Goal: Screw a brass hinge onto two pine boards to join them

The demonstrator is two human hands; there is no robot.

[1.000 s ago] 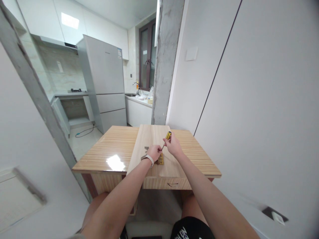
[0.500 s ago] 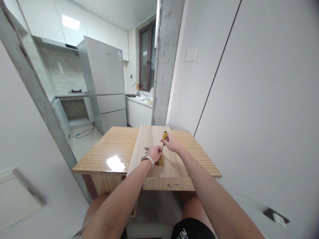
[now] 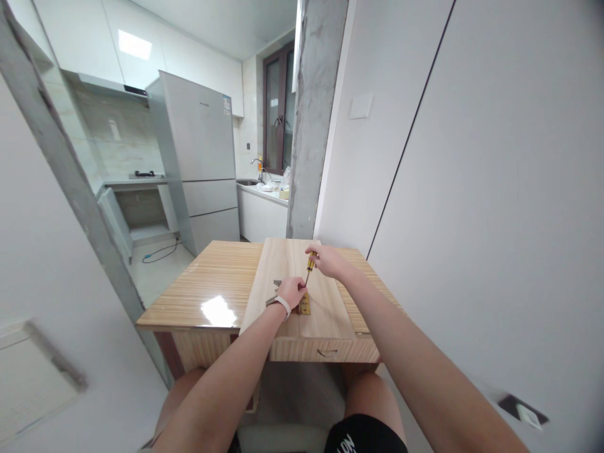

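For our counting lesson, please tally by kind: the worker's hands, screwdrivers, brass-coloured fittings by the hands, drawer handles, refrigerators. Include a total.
Hands (left hand, right hand): 2
Screwdriver: 1
Brass-coloured fitting: 1
Drawer handle: 1
Refrigerator: 1
Total: 6

Right fingers (image 3: 313,250) grip a tilted screwdriver (image 3: 311,262), its shaft running down to the left fingers (image 3: 301,285). Just nearer than these lies a brass hinge (image 3: 306,306); under them, boards (image 3: 326,311) on the surface (image 3: 212,272). A fridge (image 3: 204,141) stands well beyond.
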